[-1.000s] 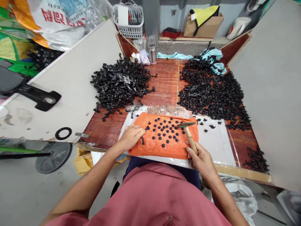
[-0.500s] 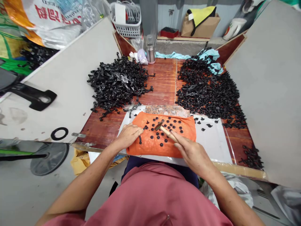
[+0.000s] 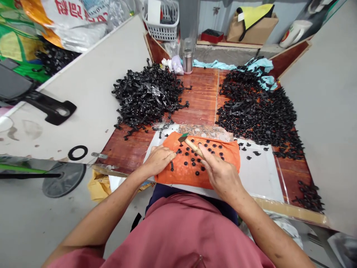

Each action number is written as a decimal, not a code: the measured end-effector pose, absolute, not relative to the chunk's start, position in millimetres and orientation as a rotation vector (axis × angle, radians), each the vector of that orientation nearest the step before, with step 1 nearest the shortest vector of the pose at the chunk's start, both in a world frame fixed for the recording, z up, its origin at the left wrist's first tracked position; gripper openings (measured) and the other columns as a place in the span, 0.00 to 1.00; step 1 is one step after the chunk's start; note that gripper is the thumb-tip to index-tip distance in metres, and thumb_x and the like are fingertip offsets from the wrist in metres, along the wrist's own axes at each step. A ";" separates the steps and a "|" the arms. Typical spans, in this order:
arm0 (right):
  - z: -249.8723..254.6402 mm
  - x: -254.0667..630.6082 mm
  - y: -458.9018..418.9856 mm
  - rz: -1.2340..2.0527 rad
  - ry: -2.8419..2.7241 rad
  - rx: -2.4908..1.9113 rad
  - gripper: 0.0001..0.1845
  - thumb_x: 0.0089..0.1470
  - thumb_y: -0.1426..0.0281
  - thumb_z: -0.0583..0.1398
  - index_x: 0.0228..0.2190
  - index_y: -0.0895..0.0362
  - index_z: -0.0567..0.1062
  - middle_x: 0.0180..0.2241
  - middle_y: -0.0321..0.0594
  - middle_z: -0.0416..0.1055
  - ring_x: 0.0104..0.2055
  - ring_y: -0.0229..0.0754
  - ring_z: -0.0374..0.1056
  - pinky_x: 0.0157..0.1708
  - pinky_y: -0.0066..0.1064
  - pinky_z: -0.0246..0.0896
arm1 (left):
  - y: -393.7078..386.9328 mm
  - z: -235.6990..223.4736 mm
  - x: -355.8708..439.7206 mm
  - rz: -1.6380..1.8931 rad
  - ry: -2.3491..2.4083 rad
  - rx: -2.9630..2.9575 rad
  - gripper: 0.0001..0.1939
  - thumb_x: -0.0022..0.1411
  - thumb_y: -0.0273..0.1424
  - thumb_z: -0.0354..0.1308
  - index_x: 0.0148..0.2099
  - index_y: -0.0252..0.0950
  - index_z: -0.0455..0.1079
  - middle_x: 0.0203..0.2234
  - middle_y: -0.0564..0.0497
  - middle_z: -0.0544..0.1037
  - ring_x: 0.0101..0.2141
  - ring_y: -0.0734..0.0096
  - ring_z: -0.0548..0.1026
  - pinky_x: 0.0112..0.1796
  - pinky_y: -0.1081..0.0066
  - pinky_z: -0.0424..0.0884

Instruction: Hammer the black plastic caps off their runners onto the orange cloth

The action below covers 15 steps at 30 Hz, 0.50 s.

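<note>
Right grip around hammer; left grip over orange cloth edge, hold unclear; open tabletop strip between black heaps.

Reaching both arms forward, holding the left hand palm down, fingers together, and curling the right hand tight.

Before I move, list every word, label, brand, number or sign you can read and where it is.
Red characters on the white-and-orange bag: upside down, creased and cut off; not surely readable.
Dark letters on the same bag: too partial to read.
Print on the white mug: too small to read.
No other text is readable.
</note>
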State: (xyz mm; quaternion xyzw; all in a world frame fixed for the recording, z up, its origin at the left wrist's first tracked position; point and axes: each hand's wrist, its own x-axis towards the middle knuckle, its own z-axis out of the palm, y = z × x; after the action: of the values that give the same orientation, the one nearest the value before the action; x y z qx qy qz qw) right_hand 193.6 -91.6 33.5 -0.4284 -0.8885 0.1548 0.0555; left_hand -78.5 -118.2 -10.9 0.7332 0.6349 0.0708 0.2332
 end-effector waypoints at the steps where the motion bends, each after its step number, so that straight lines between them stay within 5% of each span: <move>1: 34.6 193.7 -91.5 0.444 -2.751 -1.328 0.30 0.72 0.65 0.50 0.72 0.48 0.58 0.42 0.46 0.80 0.34 0.47 0.77 0.33 0.33 0.69 | -118.0 -10.5 -78.6 0.186 1.743 2.014 0.24 0.74 0.38 0.41 0.29 0.38 0.70 0.30 0.49 0.78 0.37 0.62 0.71 0.42 0.62 0.58; 15: 36.1 191.9 -94.6 0.415 -2.833 -1.306 0.30 0.73 0.66 0.49 0.73 0.48 0.55 0.41 0.43 0.80 0.37 0.45 0.77 0.36 0.31 0.67 | -119.0 -7.6 -76.1 0.191 1.755 1.987 0.24 0.73 0.38 0.41 0.28 0.38 0.67 0.29 0.49 0.76 0.35 0.62 0.70 0.44 0.61 0.59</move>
State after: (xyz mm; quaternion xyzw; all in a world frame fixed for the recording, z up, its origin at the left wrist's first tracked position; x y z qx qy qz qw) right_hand 191.9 -94.6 36.1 -0.4149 -0.9002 0.1320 -0.0026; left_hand -76.1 -119.0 -7.6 0.7258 0.6411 0.0698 0.2395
